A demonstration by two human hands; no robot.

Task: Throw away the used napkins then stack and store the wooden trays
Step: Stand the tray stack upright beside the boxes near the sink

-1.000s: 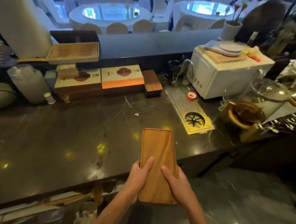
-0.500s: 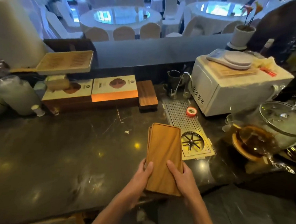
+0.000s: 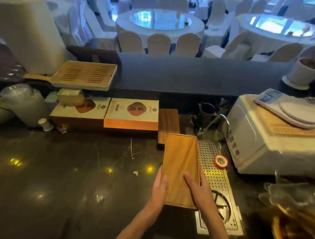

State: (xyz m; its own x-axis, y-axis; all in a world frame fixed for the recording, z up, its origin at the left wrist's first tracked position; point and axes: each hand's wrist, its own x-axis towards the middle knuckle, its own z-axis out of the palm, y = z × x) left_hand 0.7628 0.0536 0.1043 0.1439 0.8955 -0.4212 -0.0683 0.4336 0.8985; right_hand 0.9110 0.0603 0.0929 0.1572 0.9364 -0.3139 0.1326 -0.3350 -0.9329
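A long light wooden tray stack [image 3: 180,162] is held lengthwise over the dark marble counter [image 3: 74,179]. My left hand [image 3: 159,189] grips its near left edge and my right hand [image 3: 197,191] lies on its near right side, thumb on top. The stack's far end reaches a darker wooden tray stack [image 3: 168,123] standing at the counter's back. No napkins show.
A perforated metal drip tray [image 3: 217,181] with a red tape roll [image 3: 220,161] lies right of the trays. A white microwave [image 3: 267,142] stands further right. Two boxes [image 3: 131,113] and a slatted tea tray [image 3: 85,75] sit at back left, and a glass jar [image 3: 298,231] at the near right.
Both hands carried the wooden trays forward across the counter, from its near edge to beside the drip tray, toward the darker trays at the back.
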